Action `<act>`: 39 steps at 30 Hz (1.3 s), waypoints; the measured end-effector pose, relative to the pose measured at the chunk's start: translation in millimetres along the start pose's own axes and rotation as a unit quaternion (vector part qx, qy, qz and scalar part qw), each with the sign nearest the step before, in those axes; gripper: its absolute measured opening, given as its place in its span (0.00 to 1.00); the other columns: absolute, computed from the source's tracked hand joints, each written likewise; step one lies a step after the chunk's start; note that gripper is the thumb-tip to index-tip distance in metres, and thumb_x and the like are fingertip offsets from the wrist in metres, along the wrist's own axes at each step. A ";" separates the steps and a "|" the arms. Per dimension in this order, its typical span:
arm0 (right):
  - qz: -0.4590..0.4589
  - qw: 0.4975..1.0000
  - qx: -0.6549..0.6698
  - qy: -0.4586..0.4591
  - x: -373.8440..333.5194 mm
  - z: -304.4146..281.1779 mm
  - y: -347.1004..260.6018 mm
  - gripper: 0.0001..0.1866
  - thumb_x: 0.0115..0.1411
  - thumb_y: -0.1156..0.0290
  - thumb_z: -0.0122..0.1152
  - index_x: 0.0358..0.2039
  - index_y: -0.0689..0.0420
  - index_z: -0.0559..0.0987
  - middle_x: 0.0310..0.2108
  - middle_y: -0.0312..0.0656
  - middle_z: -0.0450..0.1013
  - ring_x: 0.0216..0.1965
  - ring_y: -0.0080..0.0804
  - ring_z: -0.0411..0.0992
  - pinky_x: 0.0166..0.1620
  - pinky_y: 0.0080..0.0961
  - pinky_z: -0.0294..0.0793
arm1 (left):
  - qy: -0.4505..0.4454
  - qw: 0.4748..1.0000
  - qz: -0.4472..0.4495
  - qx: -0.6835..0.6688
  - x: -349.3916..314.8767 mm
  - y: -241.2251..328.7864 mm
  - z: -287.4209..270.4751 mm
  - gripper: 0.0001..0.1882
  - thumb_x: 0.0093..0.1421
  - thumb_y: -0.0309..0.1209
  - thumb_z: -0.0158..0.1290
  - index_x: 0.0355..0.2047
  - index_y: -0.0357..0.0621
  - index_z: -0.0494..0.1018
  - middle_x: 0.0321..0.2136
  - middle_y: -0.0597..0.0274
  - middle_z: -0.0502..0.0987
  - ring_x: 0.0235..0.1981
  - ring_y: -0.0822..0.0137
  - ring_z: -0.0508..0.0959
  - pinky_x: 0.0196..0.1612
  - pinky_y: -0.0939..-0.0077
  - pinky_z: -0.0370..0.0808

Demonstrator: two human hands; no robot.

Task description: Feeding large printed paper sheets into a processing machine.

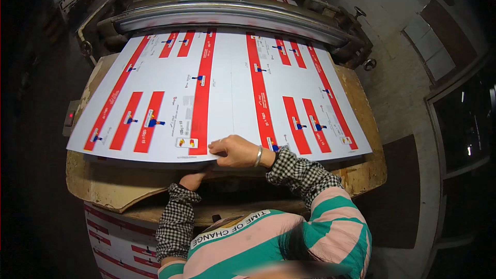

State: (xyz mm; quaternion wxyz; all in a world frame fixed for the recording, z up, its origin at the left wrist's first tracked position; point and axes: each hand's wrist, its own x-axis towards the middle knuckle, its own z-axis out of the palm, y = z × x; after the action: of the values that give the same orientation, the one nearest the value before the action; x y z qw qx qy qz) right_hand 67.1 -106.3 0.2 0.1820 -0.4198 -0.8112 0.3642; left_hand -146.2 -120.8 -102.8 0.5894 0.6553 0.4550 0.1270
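A large white printed sheet with red stripes and small blue figures lies across the feed table, its far end at the machine's rollers. My right hand, with a silver bangle at the wrist, is closed on the near edge of the sheet just left of its middle. Below that edge, my left hand reaches up to the sheet's underside. Its fingers are hidden beneath the sheet, so their grip does not show. Black-and-white checked oversleeves cover both forearms.
A metal roller spans the machine across the far side. The worn wooden table has a curved near edge. Printed sheets lie lower left. A handwheel sticks out at right; a switch box sits at left.
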 end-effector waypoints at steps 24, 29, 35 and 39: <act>0.147 0.984 0.079 -0.058 10.5 6.6 16.4 0.20 0.42 0.78 0.51 0.40 0.64 0.72 0.41 0.53 0.68 0.45 0.39 0.67 0.45 0.23 0.67 | 0.012 0.994 -0.107 -0.032 0.9 41.6 -8.8 0.19 0.45 0.32 0.51 0.39 0.39 0.70 0.36 0.51 0.73 0.36 0.62 0.73 0.41 0.73 0.68; 0.049 0.994 0.087 0.041 17.7 12.7 -2.0 0.18 0.43 0.78 0.50 0.39 0.65 0.72 0.46 0.55 0.64 0.48 0.42 0.65 0.49 0.24 0.64 | 0.233 0.970 0.065 -0.025 2.1 -3.4 22.0 0.15 0.41 0.29 0.51 0.31 0.37 0.73 0.26 0.49 0.75 0.30 0.54 0.75 0.36 0.68 0.71; 0.090 0.979 0.184 0.013 22.7 54.3 52.8 0.19 0.41 0.77 0.53 0.38 0.66 0.72 0.43 0.52 0.67 0.43 0.38 0.69 0.46 0.23 0.67 | 0.269 0.959 0.089 -0.027 4.5 15.7 16.0 0.13 0.45 0.29 0.53 0.30 0.33 0.72 0.21 0.51 0.74 0.23 0.64 0.76 0.28 0.75 0.72; 0.127 0.978 0.161 0.033 43.5 40.8 67.6 0.19 0.41 0.75 0.54 0.37 0.64 0.73 0.41 0.50 0.69 0.42 0.38 0.69 0.44 0.25 0.68 | 0.262 0.948 0.121 -0.132 -22.5 19.9 22.5 0.11 0.49 0.24 0.51 0.33 0.30 0.70 0.29 0.53 0.73 0.31 0.68 0.76 0.33 0.79 0.73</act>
State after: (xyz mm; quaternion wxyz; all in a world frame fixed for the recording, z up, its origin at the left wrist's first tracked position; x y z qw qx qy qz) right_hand 54.4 -62.9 -77.8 0.2259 -0.4968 -0.6756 0.4957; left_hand -133.9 -150.2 -83.0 0.5109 0.5657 0.4898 0.4232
